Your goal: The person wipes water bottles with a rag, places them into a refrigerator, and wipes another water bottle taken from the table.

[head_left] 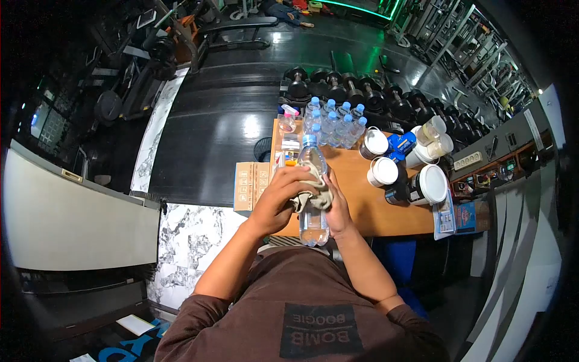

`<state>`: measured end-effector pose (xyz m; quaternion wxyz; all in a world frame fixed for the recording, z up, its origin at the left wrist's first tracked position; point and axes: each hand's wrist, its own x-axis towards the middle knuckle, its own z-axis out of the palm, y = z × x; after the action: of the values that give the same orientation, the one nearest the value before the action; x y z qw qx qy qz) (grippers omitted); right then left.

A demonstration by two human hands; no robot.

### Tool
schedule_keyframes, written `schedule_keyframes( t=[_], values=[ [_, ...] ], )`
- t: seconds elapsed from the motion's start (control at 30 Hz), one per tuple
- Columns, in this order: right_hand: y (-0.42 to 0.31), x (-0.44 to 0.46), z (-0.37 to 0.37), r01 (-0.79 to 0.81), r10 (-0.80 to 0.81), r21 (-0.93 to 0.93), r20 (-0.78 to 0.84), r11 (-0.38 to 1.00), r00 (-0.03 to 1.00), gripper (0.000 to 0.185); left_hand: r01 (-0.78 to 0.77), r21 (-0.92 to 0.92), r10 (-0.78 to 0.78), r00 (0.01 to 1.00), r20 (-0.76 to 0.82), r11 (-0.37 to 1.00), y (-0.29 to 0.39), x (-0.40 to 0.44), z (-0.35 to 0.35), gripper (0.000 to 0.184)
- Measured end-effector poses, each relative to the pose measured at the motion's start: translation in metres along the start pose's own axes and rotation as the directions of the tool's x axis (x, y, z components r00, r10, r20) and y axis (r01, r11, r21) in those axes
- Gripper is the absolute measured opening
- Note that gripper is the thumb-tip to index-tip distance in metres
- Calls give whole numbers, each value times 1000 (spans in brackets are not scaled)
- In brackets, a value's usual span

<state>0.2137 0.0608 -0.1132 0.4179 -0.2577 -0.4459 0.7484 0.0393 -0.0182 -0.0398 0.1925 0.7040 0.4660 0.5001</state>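
Note:
A clear plastic water bottle (314, 228) with a blue cap is held up in front of my body, over the near edge of the wooden table. My left hand (278, 199) is closed on a crumpled beige cloth (318, 196), which lies against the bottle's side. On the other side, my right hand (339, 208) is wrapped round the bottle, its fingers partly hidden by cloth and bottle. Beyond them, several more water bottles (344, 123) with blue caps stand grouped on the table (356, 211). A spray bottle (288, 119) with a pink-and-white head stands left of that group.
White-lidded tubs (428, 184) and a blue container (401, 145) crowd the table's right side. A cardboard box (244, 184) stands at its left edge, near a black mesh bin (262, 149). Behind the table runs a rack of dumbbells (374, 93). A white counter (84, 211) is at left.

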Motion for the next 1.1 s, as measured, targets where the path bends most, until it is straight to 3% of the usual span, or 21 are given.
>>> schedule_keyframes(
  t=[0.03,0.13,0.17,0.27,0.3,0.4,0.47,0.53,0.6,0.67,0.8,0.87,0.93,1.0,1.1],
  values=[
    [-28,-3,14,-77,74,81,48,994,996,52,-2,1,2,1000,-1,1000,0,1,-2,50],
    [-26,2,7,-89,85,86,58,992,995,53,-62,-66,59,997,-43,996,-4,13,-9,66],
    [-11,6,-3,2,-4,49,52,999,999,52,-91,36,94,991,-90,995,-6,22,-11,65],
    [-27,2,8,-68,65,16,138,998,988,49,-96,124,128,952,-278,988,-13,51,-8,52],
    [-28,-1,10,-139,138,10,37,990,990,47,-84,68,100,957,-273,994,-16,55,-5,47],
    [-16,2,5,-56,53,100,36,993,998,47,-142,118,158,977,-140,983,-25,52,2,41],
    [-4,8,-15,-105,104,15,45,994,994,48,-125,98,139,978,-157,987,-16,40,9,41],
    [-21,7,4,46,-47,-22,-18,999,999,46,-90,99,101,988,-116,991,-15,29,11,43],
    [-32,5,13,51,-51,11,-14,999,999,43,-104,109,113,990,-85,989,-16,19,11,43],
    [-33,9,7,5,-13,192,38,981,999,40,-100,-90,101,995,8,991,-9,12,8,42],
    [-38,10,7,-3,1,64,20,998,1000,40,-49,-78,40,992,-118,996,-8,14,-1,41],
    [-34,8,6,-27,25,71,17,997,1000,42,-86,24,89,972,-216,996,-8,25,-6,40],
    [-34,5,13,-51,48,95,30,994,998,46,-126,78,142,959,-247,989,-8,38,-6,58],
    [-31,2,12,-103,96,83,87,991,992,48,-114,74,128,967,-220,991,-12,43,-3,54],
    [-14,6,3,-94,93,70,23,993,995,48,-111,50,116,985,-131,993,-14,40,7,55]
  ],
)
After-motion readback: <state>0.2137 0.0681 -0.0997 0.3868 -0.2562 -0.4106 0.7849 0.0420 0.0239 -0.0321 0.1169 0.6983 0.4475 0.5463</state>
